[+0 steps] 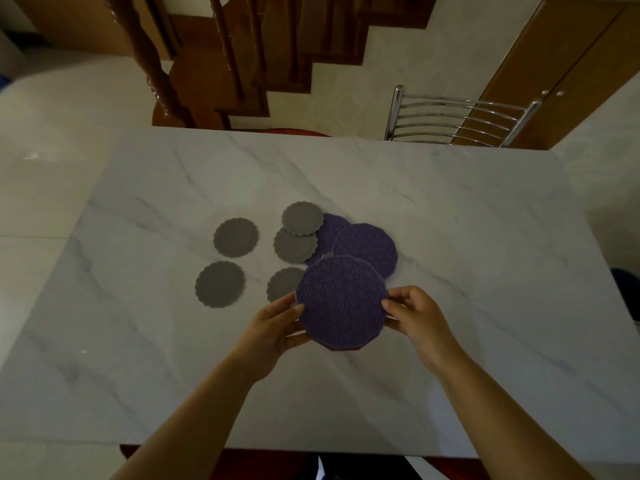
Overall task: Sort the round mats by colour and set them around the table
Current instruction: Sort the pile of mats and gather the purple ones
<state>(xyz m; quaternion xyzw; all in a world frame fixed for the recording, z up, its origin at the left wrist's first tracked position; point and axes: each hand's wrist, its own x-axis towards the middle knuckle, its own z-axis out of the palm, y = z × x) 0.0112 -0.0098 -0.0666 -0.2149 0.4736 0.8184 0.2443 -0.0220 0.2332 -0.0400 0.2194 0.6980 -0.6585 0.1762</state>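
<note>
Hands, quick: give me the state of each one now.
Left hand: closed on the purple mat, gripping its left edge.
Right hand: closed on the same mat's right edge.

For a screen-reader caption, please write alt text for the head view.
Both hands, left hand and right hand, hold a purple patterned mat above a marble table. Five grey mats and two more purple mats lie beyond.

Dim, flat light here, with small glare spots on the white marble table (450, 237). Wide-angle bending curves its edges, and the far wooden staircase (242, 64) looks soft and slightly blurred.
</note>
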